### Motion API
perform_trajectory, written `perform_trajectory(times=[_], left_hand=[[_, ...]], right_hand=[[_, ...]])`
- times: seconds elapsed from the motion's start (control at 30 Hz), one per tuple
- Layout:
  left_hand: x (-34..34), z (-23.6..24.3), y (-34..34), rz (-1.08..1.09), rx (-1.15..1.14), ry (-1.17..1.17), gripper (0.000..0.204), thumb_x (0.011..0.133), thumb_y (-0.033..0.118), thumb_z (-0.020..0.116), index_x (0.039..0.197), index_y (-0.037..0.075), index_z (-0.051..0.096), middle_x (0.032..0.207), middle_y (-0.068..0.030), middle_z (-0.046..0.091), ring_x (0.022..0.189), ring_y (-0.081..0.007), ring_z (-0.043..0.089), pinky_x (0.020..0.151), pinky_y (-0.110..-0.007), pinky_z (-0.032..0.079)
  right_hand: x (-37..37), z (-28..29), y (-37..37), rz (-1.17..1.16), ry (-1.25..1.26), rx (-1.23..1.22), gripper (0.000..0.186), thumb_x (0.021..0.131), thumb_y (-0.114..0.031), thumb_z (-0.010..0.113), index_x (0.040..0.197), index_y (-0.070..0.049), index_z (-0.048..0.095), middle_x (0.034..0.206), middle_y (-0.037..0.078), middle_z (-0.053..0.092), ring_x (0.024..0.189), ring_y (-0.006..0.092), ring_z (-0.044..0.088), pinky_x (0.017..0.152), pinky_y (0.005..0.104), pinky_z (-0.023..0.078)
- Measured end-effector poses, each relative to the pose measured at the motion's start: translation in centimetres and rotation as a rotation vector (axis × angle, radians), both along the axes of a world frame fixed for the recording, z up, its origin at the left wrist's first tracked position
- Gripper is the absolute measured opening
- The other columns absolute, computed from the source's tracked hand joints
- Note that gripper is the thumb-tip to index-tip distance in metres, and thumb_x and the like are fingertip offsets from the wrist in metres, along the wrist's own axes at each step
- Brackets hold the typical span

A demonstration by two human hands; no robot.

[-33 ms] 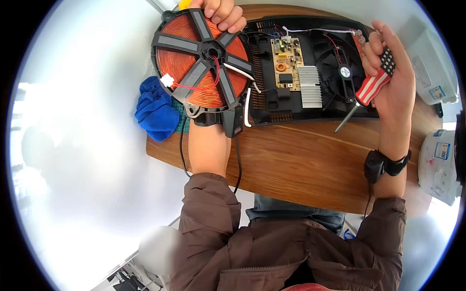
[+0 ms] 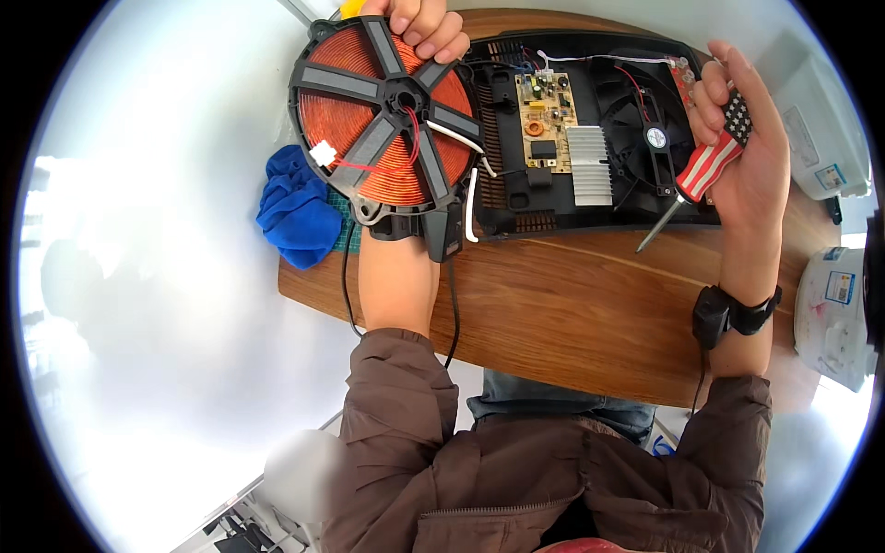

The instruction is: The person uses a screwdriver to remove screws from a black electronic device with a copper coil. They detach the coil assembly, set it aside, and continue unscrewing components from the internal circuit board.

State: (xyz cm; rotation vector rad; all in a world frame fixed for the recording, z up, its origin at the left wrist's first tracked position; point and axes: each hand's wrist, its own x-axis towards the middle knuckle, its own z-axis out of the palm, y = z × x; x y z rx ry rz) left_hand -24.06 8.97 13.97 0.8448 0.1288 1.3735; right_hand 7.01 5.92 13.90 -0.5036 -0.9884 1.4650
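My left hand (image 2: 426, 26) is closed over the far rim of a round induction coil (image 2: 392, 106), copper windings on a black spoked frame. The coil is held up toward me and hides my palm and part of that wrist. Red wires with a white connector (image 2: 323, 153) lie across its face, and white-sleeved leads (image 2: 472, 205) hang at its right. In my right hand (image 2: 758, 157) is a screwdriver (image 2: 708, 166) with a flag-patterned handle, its metal shaft pointing down and left. Between my hands sits an opened black housing (image 2: 498, 207) with a circuit board (image 2: 546, 111).
The housing also holds a silver heat sink (image 2: 590, 166) and a fan (image 2: 636, 138). It rests on a wooden table (image 2: 562, 304). A blue cloth (image 2: 297, 207) lies at the left on a green mat (image 2: 348, 230). White tubs (image 2: 834, 304) stand at the right.
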Motion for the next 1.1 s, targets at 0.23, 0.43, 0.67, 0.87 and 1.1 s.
perform_trajectory(times=[0.23,0.43,0.67,0.87,1.1], left_hand=[[-1.1,0.4,0.7,0.004,0.041,-0.001,0.040,0.112,0.033,0.038,0.080,0.011,0.050,0.069,-0.0008,0.042,0.063,-0.0157,0.042,0.062,-0.031,0.041],[-2.0,-0.4,3.7,-0.115,0.116,0.034,0.038,0.111,0.033,0.039,0.081,0.011,0.051,0.071,-0.0010,0.043,0.065,-0.0161,0.043,0.063,-0.032,0.042],[-4.8,0.5,4.4,-0.203,0.197,0.120,0.036,0.110,0.033,0.041,0.084,0.011,0.052,0.073,-0.0013,0.044,0.067,-0.0165,0.044,0.065,-0.033,0.042],[-4.9,-0.5,5.1,-0.274,0.256,0.120,0.034,0.110,0.033,0.042,0.086,0.011,0.052,0.075,-0.0016,0.044,0.069,-0.0170,0.045,0.067,-0.033,0.043],[-4.3,-1.1,5.5,-0.351,0.302,0.141,0.032,0.109,0.033,0.043,0.088,0.011,0.053,0.077,-0.0018,0.045,0.071,-0.0174,0.045,0.069,-0.034,0.043]], right_hand=[[-0.1,0.2,0.1,-0.001,0.017,0.006,0.033,0.107,-0.017,0.055,0.128,0.008,0.055,0.087,0.002,0.047,0.068,0.0076,0.044,0.056,0.0217,0.038],[1.2,0.4,0.4,-0.033,0.036,0.017,0.031,0.106,-0.015,0.056,0.127,0.008,0.056,0.088,0.002,0.047,0.071,0.0089,0.044,0.058,0.0237,0.038],[1.7,0.4,1.0,-0.099,0.055,0.043,0.031,0.105,-0.014,0.057,0.127,0.008,0.055,0.091,0.004,0.050,0.078,0.0120,0.046,0.064,0.0257,0.041],[2.3,1.0,0.8,-0.036,0.024,0.068,0.042,0.105,-0.012,0.051,0.140,0.010,0.045,0.112,0.015,0.057,0.098,0.0235,0.056,0.090,0.0365,0.050],[-1.4,3.1,-0.3,-0.260,-0.123,0.132,0.034,0.103,-0.009,0.050,0.132,0.010,0.049,0.108,0.018,0.060,0.098,0.0263,0.063,0.094,0.0379,0.053]])
